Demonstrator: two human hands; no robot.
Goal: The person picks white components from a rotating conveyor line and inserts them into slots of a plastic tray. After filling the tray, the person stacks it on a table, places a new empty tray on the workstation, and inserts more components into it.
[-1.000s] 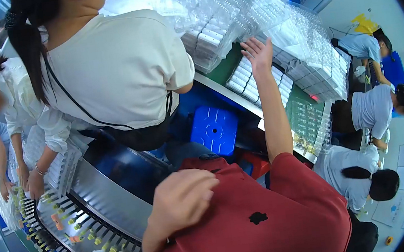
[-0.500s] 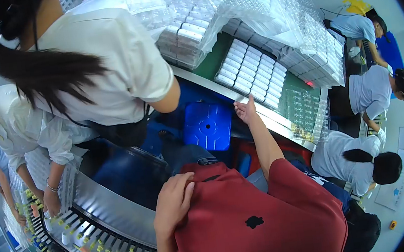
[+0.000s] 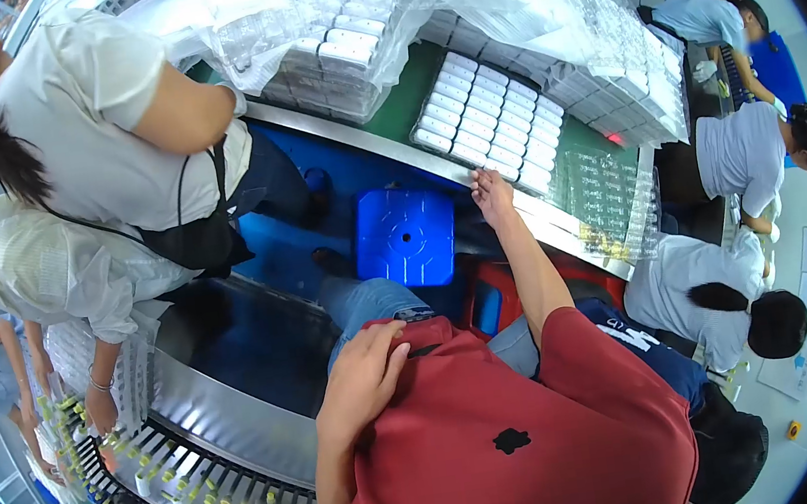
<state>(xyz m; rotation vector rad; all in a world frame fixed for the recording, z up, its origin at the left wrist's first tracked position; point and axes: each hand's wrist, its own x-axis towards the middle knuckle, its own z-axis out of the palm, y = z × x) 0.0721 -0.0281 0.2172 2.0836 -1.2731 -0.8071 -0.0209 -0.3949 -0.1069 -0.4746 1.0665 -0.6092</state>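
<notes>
Dark-edged rectangular tray of glossy white rounded pieces (image 3: 488, 123), flat on the green, metal-edged worktop (image 3: 400, 106), just beside the right hand (image 3: 492, 191).
Hemmed in by white stacks under crinkled clear plastic film, left stack (image 3: 330, 82) and right stack (image 3: 619, 103); clear moulded plastic sheets (image 3: 601, 203) also to the right; square blue plastic stool (image 3: 406, 237) below the worktop's edge; co-worker in a white top (image 3: 95, 119) off to the left. White pieces in close, even columns, dark lines between. Right grip impossible to tell, fingers bunched at the worktop's edge; left hand (image 3: 362, 378) released, resting on the red shirt (image 3: 541, 386).
</notes>
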